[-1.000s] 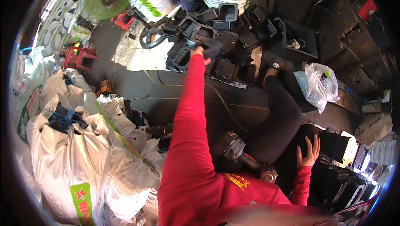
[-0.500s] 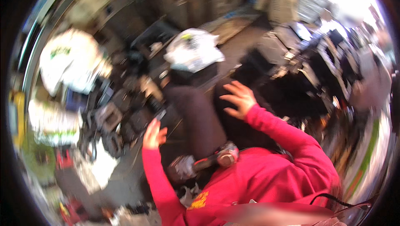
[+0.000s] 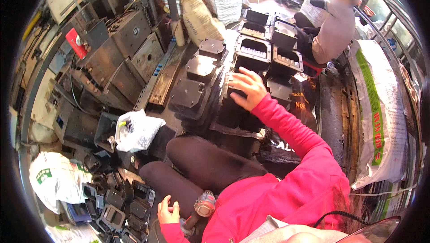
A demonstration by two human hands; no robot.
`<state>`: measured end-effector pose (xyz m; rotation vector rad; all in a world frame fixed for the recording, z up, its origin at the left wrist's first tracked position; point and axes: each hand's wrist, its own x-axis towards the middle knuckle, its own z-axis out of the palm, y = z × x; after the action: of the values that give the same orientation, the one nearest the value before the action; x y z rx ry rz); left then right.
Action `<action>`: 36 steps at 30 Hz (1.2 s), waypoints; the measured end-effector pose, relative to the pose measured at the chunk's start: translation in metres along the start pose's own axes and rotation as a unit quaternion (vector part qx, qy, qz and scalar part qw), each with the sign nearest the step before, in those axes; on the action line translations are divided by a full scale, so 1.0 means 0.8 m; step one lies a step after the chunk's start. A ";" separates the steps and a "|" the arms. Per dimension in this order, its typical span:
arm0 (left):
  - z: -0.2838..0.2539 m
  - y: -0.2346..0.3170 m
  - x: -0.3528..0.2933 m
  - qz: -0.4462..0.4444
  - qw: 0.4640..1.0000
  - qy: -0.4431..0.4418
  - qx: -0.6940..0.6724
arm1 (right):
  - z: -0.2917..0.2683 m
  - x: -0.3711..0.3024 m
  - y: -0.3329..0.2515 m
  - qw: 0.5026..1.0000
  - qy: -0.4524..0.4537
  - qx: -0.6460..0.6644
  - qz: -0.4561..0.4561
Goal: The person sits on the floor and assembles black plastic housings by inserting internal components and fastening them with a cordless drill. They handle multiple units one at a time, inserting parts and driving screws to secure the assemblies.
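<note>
My right hand (image 3: 249, 88) reaches forward with its fingers spread over the black plastic boxes (image 3: 239, 113); it holds nothing that I can see, and whether it touches them I cannot tell. Beyond it stand open black boxes (image 3: 253, 49) with flanged rims, some with rows of pale parts inside. Left of the hand, several black boxes with flat covers (image 3: 187, 94) stand in a line. My left hand (image 3: 169, 210) is low beside my lap, fingers apart and slightly curled, with nothing visible in it. Close to it, a cordless drill (image 3: 204, 205) lies on my lap.
Small black frames (image 3: 112, 216) lie heaped at lower left, beside a white sack (image 3: 56, 180). A white plastic bag (image 3: 138, 131) rests in front of my knees. Rusty metal blocks (image 3: 116, 63) stand at left. A co-worker (image 3: 336, 32) sits at far right, near a large white-green sack (image 3: 376, 113).
The view has swung to the right and steadied. My right hand has gone from above my lap to the black boxes. My left hand now sits lower, close to the drill.
</note>
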<state>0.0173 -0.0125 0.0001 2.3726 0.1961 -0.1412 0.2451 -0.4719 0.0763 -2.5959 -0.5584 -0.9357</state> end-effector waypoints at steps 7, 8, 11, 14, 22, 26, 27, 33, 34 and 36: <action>0.010 0.011 0.020 0.021 0.997 -0.005 0.067 | 0.011 0.028 0.158 0.938 -0.124 -0.301 0.119; 0.011 0.012 0.021 0.025 0.998 -0.002 0.065 | 0.019 0.031 0.172 0.936 -0.130 -0.307 0.108; 0.013 0.015 0.015 0.016 0.998 0.007 0.059 | 0.044 0.036 0.204 0.929 -0.168 -0.312 0.108; 0.016 0.014 0.008 -0.006 0.998 0.021 0.058 | 0.064 0.034 0.226 0.946 -0.122 -0.283 0.098; 0.020 0.002 0.004 -0.016 0.998 0.035 0.043 | 0.030 0.070 0.207 0.961 0.005 -0.275 0.014; 0.018 0.006 0.010 0.039 0.997 0.042 0.057 | -0.033 0.098 0.141 0.971 0.217 -0.102 -0.004; 0.016 0.011 0.013 0.015 0.997 0.024 0.074 | -0.040 0.088 0.116 0.971 0.221 0.038 0.079; 0.021 0.071 0.037 0.030 0.971 -0.010 -0.236 | 0.003 -0.009 -0.038 0.805 -0.026 0.543 0.237; 0.025 0.083 0.041 0.028 0.943 -0.035 -0.329 | 0.022 -0.032 -0.070 0.775 -0.084 0.578 0.241; 0.036 0.103 0.052 0.019 0.897 -0.100 -0.430 | 0.052 -0.078 -0.130 0.596 -0.218 0.676 0.374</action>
<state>0.0718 -0.0868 0.0282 1.4639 0.0821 -0.2228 0.1748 -0.3793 0.0218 -1.2425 -0.0723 0.4212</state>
